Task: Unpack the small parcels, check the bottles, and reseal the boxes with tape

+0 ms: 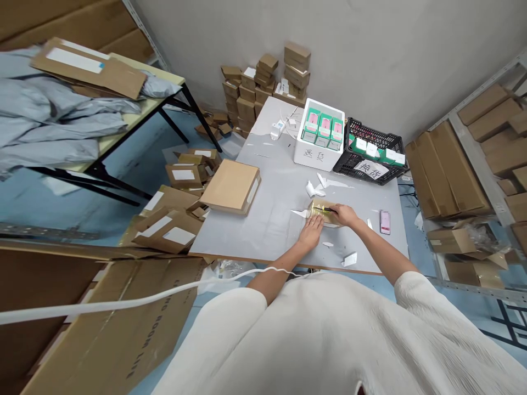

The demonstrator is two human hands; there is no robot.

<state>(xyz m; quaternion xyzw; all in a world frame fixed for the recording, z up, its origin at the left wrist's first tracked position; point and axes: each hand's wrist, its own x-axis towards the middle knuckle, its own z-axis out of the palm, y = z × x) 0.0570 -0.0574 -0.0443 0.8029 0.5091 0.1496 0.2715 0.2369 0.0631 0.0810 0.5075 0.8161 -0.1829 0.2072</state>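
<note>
A small brown cardboard box with shiny tape lies near the front of the grey table. My left hand rests on the box's near left side, its fingers lying flat. My right hand is closed round a dark, thin cutter, whose tip lies over the taped top of the box. Crumpled white paper scraps lie just behind the box, and a pink phone-shaped item lies to the right of my right hand.
A larger brown box sits at the table's left. Behind stand a white bin and a black crate holding green boxes. A power strip lies at the back left. A white cable crosses the lower left.
</note>
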